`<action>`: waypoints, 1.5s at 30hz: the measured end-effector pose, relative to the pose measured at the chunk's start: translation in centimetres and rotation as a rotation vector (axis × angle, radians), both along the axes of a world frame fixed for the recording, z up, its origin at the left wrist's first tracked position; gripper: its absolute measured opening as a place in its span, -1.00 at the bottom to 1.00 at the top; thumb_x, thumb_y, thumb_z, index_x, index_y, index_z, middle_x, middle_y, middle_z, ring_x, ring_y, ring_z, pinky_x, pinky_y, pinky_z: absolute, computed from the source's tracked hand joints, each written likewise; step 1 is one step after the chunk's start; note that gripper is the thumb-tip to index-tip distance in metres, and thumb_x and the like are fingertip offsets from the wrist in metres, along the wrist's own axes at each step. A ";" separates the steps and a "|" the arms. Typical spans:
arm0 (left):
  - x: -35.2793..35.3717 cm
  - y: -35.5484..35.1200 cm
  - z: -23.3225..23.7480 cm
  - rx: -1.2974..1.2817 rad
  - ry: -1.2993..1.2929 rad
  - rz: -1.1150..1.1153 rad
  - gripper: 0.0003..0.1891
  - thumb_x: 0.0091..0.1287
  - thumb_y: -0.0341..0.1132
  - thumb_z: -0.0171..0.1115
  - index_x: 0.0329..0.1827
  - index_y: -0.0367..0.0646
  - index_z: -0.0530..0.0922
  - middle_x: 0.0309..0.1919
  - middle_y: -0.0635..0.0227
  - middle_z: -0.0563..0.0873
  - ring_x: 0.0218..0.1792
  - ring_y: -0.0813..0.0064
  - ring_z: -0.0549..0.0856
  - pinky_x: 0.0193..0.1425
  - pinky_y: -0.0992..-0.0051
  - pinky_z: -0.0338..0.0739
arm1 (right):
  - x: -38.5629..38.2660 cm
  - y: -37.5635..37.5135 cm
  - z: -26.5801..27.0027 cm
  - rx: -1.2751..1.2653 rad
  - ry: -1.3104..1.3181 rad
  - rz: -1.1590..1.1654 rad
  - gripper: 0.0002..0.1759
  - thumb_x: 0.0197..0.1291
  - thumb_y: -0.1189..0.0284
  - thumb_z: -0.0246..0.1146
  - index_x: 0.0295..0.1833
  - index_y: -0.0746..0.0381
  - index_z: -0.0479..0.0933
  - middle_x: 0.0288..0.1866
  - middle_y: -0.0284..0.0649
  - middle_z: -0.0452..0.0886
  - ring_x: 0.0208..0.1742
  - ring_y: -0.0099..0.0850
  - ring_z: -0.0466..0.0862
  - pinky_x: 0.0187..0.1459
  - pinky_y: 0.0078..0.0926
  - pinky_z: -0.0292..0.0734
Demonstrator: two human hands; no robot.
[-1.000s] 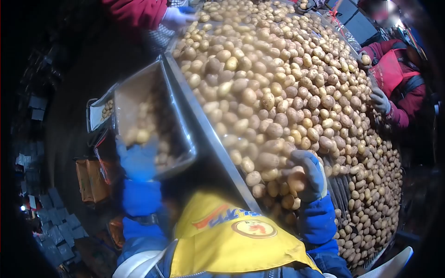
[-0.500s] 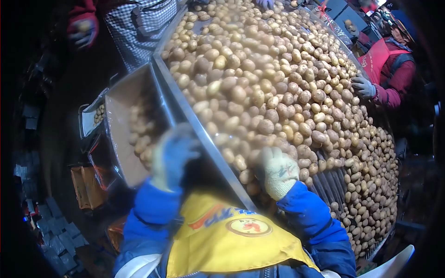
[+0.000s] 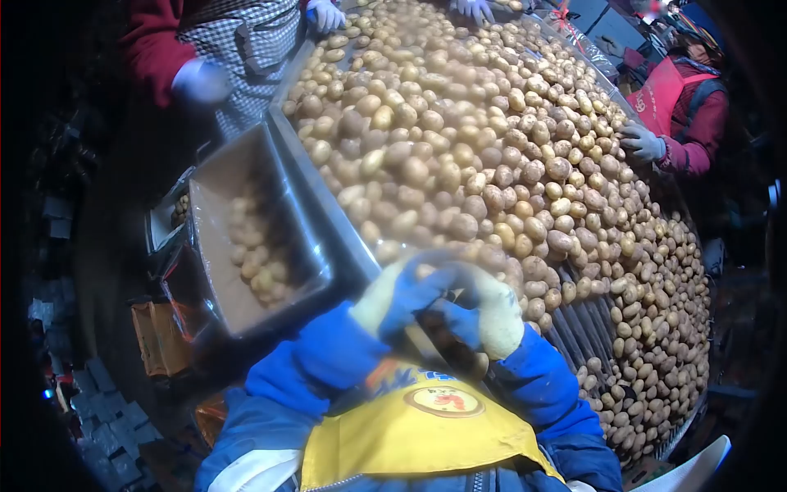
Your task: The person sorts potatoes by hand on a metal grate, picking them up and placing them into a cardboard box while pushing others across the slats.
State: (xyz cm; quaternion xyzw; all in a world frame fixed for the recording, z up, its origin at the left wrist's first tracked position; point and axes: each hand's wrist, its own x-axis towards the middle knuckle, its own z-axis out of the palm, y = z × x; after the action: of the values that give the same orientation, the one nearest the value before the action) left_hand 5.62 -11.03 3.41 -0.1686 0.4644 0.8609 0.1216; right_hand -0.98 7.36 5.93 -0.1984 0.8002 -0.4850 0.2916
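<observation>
My left hand (image 3: 410,297), in a glove with a blue palm, is raised over the metal rim near my chest, fingers curled. Close against it is my right hand (image 3: 495,316), gloved in pale knit with blue, its fingers also bent inward. Whatever lies between or inside the fingers is hidden and blurred. Just beyond both hands spreads a large heap of potatoes (image 3: 525,176). To the left of my left hand stands a plastic-lined box (image 3: 215,283) with several potatoes (image 3: 264,266) inside.
A metal rim (image 3: 324,197) edges the table. Dark slats (image 3: 584,328) show through the heap at right. Co-workers' gloved hands (image 3: 643,141) are at the far side, and a person in a checked apron (image 3: 250,61) stands at upper left. An orange-brown box (image 3: 160,338) sits below left.
My left hand has moved from above the lined box rightward to my right hand. My right hand has drawn slightly back from the heap. The upper-left person's hands have moved toward the table.
</observation>
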 end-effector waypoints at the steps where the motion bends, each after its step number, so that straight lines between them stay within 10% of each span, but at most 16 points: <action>1: 0.3 -0.3 0.2 0.041 -0.002 0.049 -0.42 0.61 -0.22 0.42 0.54 -0.36 0.46 0.09 0.29 0.77 -0.08 0.60 0.75 0.07 0.57 0.64 | -0.2 -0.4 0.6 0.022 -0.136 -0.023 -0.44 0.33 0.37 0.49 0.41 0.30 0.63 0.07 -0.03 0.82 -0.17 -0.32 0.87 -0.12 -0.35 0.77; 5: 2.8 -6.3 -2.0 -0.181 0.109 0.484 -0.31 0.58 -0.06 0.40 0.60 -0.28 0.39 0.27 0.00 0.73 -0.02 0.17 0.86 0.00 0.21 0.89 | -0.9 0.5 2.7 -0.154 -0.540 -0.342 -0.40 0.43 0.42 0.47 0.47 0.44 0.52 0.03 -0.13 0.80 -0.22 -0.47 0.80 -0.28 -0.53 0.69; 7: 3.9 -10.1 0.4 -0.283 -0.037 0.701 -0.41 0.63 -0.22 0.36 0.59 -0.27 0.40 0.07 0.11 0.74 -0.07 0.32 0.83 -0.11 0.33 0.82 | -1.1 1.6 2.8 -0.194 -0.400 -0.272 -0.62 0.59 0.33 0.20 0.28 0.35 0.70 0.21 -0.15 0.74 0.11 -0.40 0.74 0.14 -0.44 0.66; 12: 5.8 -15.3 -4.5 -0.999 0.067 0.917 -0.49 0.66 -0.43 0.27 0.60 -0.30 0.41 0.14 0.20 0.73 -0.11 0.53 0.76 -0.06 0.45 0.75 | -1.6 3.3 -2.6 -0.362 -0.181 -0.346 -0.55 0.64 0.34 0.25 0.43 0.42 0.56 0.22 -0.03 0.72 0.12 -0.34 0.77 0.19 -0.34 0.75; 17: 4.7 -8.2 -6.8 0.306 0.082 0.254 -0.47 0.73 -0.12 0.07 0.63 -0.20 0.40 0.43 0.05 0.64 0.27 -0.01 0.73 0.30 0.04 0.78 | 0.2 -2.6 0.2 -0.414 -0.250 -0.489 -0.55 0.55 0.48 0.38 0.43 0.42 0.57 0.17 -0.15 0.77 0.04 -0.47 0.75 0.03 -0.52 0.70; 21: 4.7 -1.4 -0.4 0.423 -0.126 0.136 -0.51 0.78 -0.02 0.04 0.55 -0.15 0.55 0.25 0.27 0.77 0.27 0.34 0.77 0.28 0.27 0.77 | 2.2 -4.7 2.9 -0.185 0.230 -0.094 -0.55 0.48 0.55 0.43 0.41 0.40 0.62 0.10 -0.16 0.78 0.02 -0.50 0.75 0.02 -0.51 0.70; 25: 8.9 -4.1 -2.8 0.228 -0.056 0.232 -0.48 0.74 0.07 0.11 0.46 -0.16 0.61 0.14 0.20 0.80 0.00 0.39 0.83 -0.08 0.38 0.79 | 1.5 -3.5 0.6 -0.004 0.319 -0.068 -0.47 0.50 0.54 0.36 0.51 0.40 0.50 0.40 0.00 0.67 0.43 -0.25 0.66 0.46 -0.26 0.57; 29: 16.5 -10.2 -3.2 0.011 -0.115 0.757 -0.50 0.72 0.08 0.13 0.44 -0.12 0.61 0.00 0.19 0.80 -0.14 0.34 0.82 -0.20 0.42 0.74 | 2.4 -3.0 -3.3 0.069 0.712 0.391 -0.34 0.35 0.36 0.45 0.51 0.33 0.52 0.46 0.13 0.59 0.49 0.15 0.57 0.53 0.05 0.43; 36: 45.5 -18.4 -5.9 -0.668 -0.687 1.390 -0.53 0.65 0.05 0.24 0.38 -0.11 0.64 0.06 0.20 0.79 -0.04 0.23 0.82 -0.01 0.30 0.74 | 2.9 -2.4 -7.1 0.149 0.921 0.447 -0.35 0.42 0.22 0.33 0.54 0.27 0.52 0.55 0.02 0.55 0.66 0.12 0.41 0.55 0.11 0.27; 39: 53.3 -16.5 -7.0 -0.953 -1.018 1.270 -0.53 0.62 0.03 0.29 0.37 -0.10 0.65 0.10 0.19 0.79 0.02 0.17 0.82 0.09 0.25 0.74 | 2.5 -2.6 -7.7 0.134 0.886 0.466 -0.35 0.43 0.20 0.32 0.55 0.24 0.52 0.58 0.00 0.54 0.67 0.10 0.40 0.57 0.13 0.25; 45: 59.7 -11.7 -9.5 -1.803 -1.201 0.198 -0.54 0.55 0.01 0.38 0.33 -0.09 0.67 0.17 0.18 0.78 0.14 0.05 0.83 0.28 0.13 0.75 | 2.0 -1.8 -9.5 0.116 0.986 0.465 -0.37 0.43 0.24 0.33 0.54 0.21 0.53 0.58 0.01 0.55 0.67 0.10 0.41 0.57 0.14 0.27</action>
State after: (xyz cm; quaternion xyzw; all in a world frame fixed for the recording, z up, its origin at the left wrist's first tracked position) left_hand 65.30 -22.69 -6.07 -0.6258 0.7746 -0.0135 0.0905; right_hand 1.02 5.54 -3.58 -0.5574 0.8025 -0.2124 -0.0078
